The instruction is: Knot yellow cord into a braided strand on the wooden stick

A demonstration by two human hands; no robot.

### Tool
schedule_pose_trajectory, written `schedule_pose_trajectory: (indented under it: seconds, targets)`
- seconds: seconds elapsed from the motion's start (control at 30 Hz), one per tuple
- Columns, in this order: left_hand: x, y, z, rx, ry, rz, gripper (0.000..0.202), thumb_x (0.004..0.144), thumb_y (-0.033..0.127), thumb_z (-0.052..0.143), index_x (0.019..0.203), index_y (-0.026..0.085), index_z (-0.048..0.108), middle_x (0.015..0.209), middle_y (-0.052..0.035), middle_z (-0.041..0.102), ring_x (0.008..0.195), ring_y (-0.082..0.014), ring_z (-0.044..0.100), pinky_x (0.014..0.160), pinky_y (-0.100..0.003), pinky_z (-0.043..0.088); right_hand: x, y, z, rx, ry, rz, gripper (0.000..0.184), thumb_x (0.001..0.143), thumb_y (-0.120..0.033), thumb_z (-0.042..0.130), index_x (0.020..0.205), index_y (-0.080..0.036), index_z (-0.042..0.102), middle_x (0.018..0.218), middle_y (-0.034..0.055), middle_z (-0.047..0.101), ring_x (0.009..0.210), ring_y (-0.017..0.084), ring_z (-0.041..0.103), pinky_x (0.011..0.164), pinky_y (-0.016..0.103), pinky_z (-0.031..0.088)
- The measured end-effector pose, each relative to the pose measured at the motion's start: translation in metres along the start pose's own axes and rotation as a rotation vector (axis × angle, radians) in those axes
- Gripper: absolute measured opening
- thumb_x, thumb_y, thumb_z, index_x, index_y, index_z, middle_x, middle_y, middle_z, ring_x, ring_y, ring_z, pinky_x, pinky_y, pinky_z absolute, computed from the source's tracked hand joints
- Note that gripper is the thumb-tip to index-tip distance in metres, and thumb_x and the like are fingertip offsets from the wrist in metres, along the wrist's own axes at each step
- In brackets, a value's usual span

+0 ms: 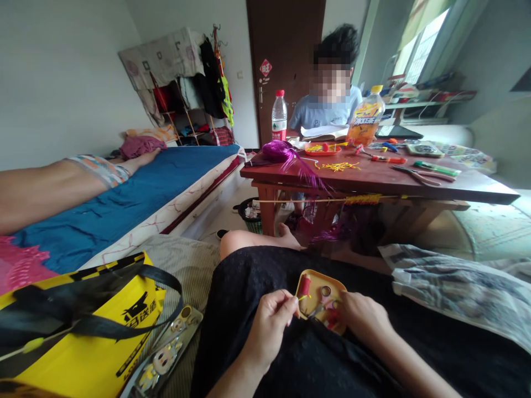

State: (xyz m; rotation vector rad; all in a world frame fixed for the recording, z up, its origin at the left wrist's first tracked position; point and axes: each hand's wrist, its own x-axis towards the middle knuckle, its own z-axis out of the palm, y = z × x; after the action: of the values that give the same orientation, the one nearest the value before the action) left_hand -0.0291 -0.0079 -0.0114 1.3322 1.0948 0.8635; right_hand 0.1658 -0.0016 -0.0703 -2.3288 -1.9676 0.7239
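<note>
A small yellow tray rests on my lap, on black fabric. It holds a red thread spool and a small pair of scissors. My left hand is closed in a pinch on a thin yellow thread at the tray's left edge. My right hand lies against the tray's right side, fingers curled at the scissors and red bits there; what it holds is hidden.
A low red-brown table stands ahead with purple tassel threads, two bottles, tools and yellow pieces; a person sits behind it. A bed with someone lying on it is left. A yellow bag and phone lie at my left.
</note>
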Motion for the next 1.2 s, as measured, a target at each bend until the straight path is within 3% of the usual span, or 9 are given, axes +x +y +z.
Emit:
schedule_pose_trajectory:
  seconds: [0.1, 0.23, 0.33, 0.43, 0.57, 0.7, 0.77, 1.07, 1.2]
  targets:
    - [-0.005, 0.003, 0.005, -0.021, -0.045, 0.013, 0.033, 0.079, 0.04, 0.048, 0.057, 0.015, 0.051, 0.051, 0.004, 0.036, 0.051, -0.0093, 0.033, 0.053, -0.022, 0.026, -0.028, 0.013, -0.017, 0.193, 0.007, -0.072, 0.03, 0.088, -0.021, 0.032, 0.088, -0.014, 0.062, 0.084, 0.0103, 0.064, 0.077, 0.02, 0.059, 0.066, 0.028, 0.042]
    - [-0.01, 0.007, 0.013, 0.0, -0.091, 0.056, 0.033, 0.08, 0.038, 0.049, 0.059, 0.015, 0.054, 0.053, 0.0036, 0.039, 0.053, -0.0092, 0.034, 0.054, -0.022, 0.027, -0.057, -0.012, -0.016, 1.283, -0.1, -0.107, 0.035, 0.078, -0.048, 0.05, 0.094, -0.018, 0.06, 0.062, -0.0008, 0.054, 0.049, 0.009, 0.042, 0.045, 0.018, 0.028]
    - [-0.012, 0.008, 0.014, 0.042, -0.096, 0.044, 0.032, 0.08, 0.037, 0.05, 0.059, 0.014, 0.055, 0.053, 0.0035, 0.041, 0.054, -0.0091, 0.035, 0.055, -0.022, 0.028, -0.064, -0.035, -0.013, 1.603, -0.163, -0.134, 0.033, 0.069, -0.047, 0.064, 0.075, -0.015, 0.061, 0.048, -0.0069, 0.037, 0.042, 0.004, 0.025, 0.041, 0.016, 0.019]
    - [-0.013, 0.005, 0.014, 0.011, -0.119, -0.009, 0.031, 0.079, 0.039, 0.051, 0.063, 0.013, 0.06, 0.056, 0.0022, 0.045, 0.057, -0.01, 0.039, 0.057, -0.022, 0.03, -0.064, -0.039, -0.01, 1.433, 0.019, -0.263, 0.026, 0.073, -0.042, 0.061, 0.071, -0.015, 0.062, 0.055, -0.0027, 0.05, 0.047, 0.007, 0.042, 0.046, 0.016, 0.034]
    - [-0.014, -0.001, 0.016, -0.171, -0.1, -0.193, 0.034, 0.072, 0.046, 0.056, 0.075, 0.012, 0.063, 0.064, -0.0009, 0.054, 0.062, -0.0122, 0.045, 0.061, -0.023, 0.035, -0.063, -0.027, -0.002, 0.811, 0.333, -0.504, 0.02, 0.08, -0.021, 0.048, 0.091, -0.018, 0.065, 0.08, 0.0041, 0.066, 0.075, 0.016, 0.062, 0.07, 0.021, 0.048]
    - [-0.013, -0.006, 0.02, -0.212, -0.006, -0.292, 0.033, 0.063, 0.043, 0.064, 0.073, 0.011, 0.062, 0.063, -0.0001, 0.054, 0.06, -0.0108, 0.045, 0.06, -0.023, 0.034, -0.061, -0.023, 0.006, 0.23, 0.661, -0.713, 0.032, 0.079, -0.009, 0.039, 0.098, -0.018, 0.064, 0.079, 0.0068, 0.068, 0.07, 0.018, 0.065, 0.062, 0.023, 0.051]
    - [-0.011, -0.007, 0.021, -0.201, -0.006, -0.284, 0.03, 0.063, 0.04, 0.063, 0.069, 0.011, 0.06, 0.059, 0.0009, 0.051, 0.056, -0.0098, 0.042, 0.057, -0.022, 0.032, -0.061, -0.025, 0.007, 0.077, 0.707, -0.745, 0.032, 0.078, -0.008, 0.039, 0.097, -0.017, 0.064, 0.078, 0.0077, 0.069, 0.067, 0.018, 0.065, 0.059, 0.023, 0.052]
    - [-0.011, -0.003, 0.022, -0.082, 0.02, -0.188, 0.015, 0.063, 0.026, 0.051, 0.055, 0.013, 0.054, 0.047, 0.0034, 0.041, 0.048, -0.0089, 0.033, 0.048, -0.022, 0.025, -0.065, -0.024, 0.004, 0.31, 0.639, -0.61, 0.025, 0.083, -0.016, 0.037, 0.093, -0.019, 0.06, 0.086, 0.0082, 0.069, 0.076, 0.018, 0.066, 0.066, 0.022, 0.052]
    - [-0.013, -0.001, 0.018, -0.007, 0.048, -0.114, 0.015, 0.067, 0.026, 0.05, 0.057, 0.014, 0.054, 0.049, 0.0039, 0.041, 0.049, -0.0093, 0.035, 0.049, -0.022, 0.027, -0.069, -0.023, -0.001, 0.562, 0.461, -0.456, 0.022, 0.084, -0.028, 0.042, 0.1, -0.019, 0.055, 0.092, 0.0077, 0.068, 0.08, 0.018, 0.066, 0.066, 0.021, 0.051]
